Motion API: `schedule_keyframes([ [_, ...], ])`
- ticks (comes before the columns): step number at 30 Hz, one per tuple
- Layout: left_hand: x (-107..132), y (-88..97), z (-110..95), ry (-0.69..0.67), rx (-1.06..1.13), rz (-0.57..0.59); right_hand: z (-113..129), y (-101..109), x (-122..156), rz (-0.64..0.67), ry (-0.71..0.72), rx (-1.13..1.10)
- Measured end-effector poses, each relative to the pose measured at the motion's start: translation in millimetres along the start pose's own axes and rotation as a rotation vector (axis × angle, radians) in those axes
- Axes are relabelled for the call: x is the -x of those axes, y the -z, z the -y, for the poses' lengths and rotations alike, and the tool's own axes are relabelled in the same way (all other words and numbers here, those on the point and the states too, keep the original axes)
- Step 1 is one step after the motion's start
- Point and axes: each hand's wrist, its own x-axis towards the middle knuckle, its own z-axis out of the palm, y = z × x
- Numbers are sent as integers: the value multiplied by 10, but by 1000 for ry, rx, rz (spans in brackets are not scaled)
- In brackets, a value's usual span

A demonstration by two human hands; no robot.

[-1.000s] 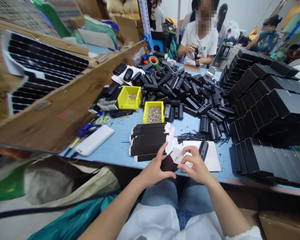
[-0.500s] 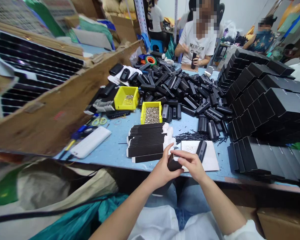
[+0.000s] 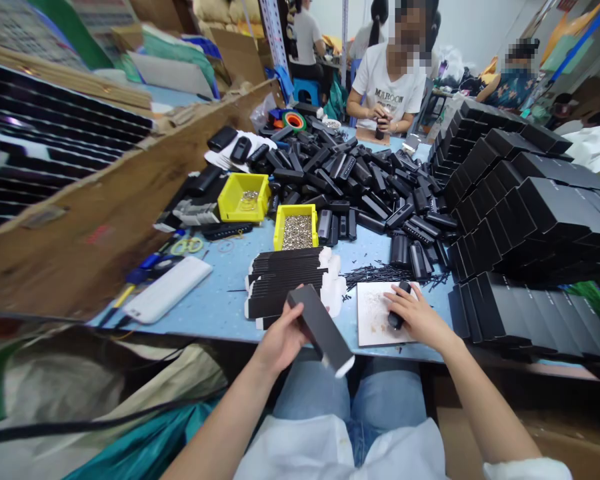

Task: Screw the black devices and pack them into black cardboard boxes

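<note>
A long black cardboard box [image 3: 322,327] is gripped in my left hand [image 3: 283,339] over the table's front edge. The box tilts down to the right, and its near end shows a white flap. My right hand [image 3: 414,313] is closed around a black oblong device [image 3: 398,313] on a white board [image 3: 373,313]; the fingers hide part of it. Flat folded black boxes [image 3: 285,283] with white flaps lie stacked just beyond my left hand. Thin black sticks or screws [image 3: 375,274] are scattered behind the board.
A heap of black devices [image 3: 350,173] covers the table's middle. Finished-looking black boxes [image 3: 535,213] are piled high on the right. Two yellow bins [image 3: 296,228] hold small metal parts. A white oblong case [image 3: 167,290] lies left. Across the table sits a person [image 3: 390,87] working with both hands.
My hands have moved apart. The left has turned the box to lie lengthwise, its end toward me. My right hand has left the box and taken hold of the device on the board.
</note>
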Motion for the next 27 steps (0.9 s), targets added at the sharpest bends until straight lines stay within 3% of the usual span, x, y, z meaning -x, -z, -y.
schedule_keyframes([
  [3, -37, -219, 39, -72, 259, -242, 231, -126, -30, -385, 14, -428],
  [6, -21, -482, 199, -24, 326, -268, 713, -227, -120, -771, 159, -831],
  [9, 50, -591, 338, 40, 316, -248, 1025, -195, -225, -869, 286, -856],
  [12, 140, -538, 392, 68, 304, -207, 1030, -154, -284, -854, 423, -675],
  [15, 194, -403, 394, 61, 118, -86, 960, -217, -285, -833, 387, -616],
  [17, 186, -284, 377, -109, -184, -42, 965, -286, -282, -810, 322, -609],
  [19, 142, -158, 348, -397, -502, -83, 1000, -327, -333, -760, 326, -591],
  [22, 38, -6, 308, -715, -948, -65, 992, -285, -630, -424, 467, -547],
  [23, 1, 27, 300, -797, -1079, -38, 949, -249, -791, -304, 446, -500],
  [25, -62, 62, 296, -962, -1197, -30, 797, -172, -1158, -143, 257, -325],
  [27, -100, 57, 301, -1107, -1183, -38, 593, -119, -1492, -50, 70, -122],
])
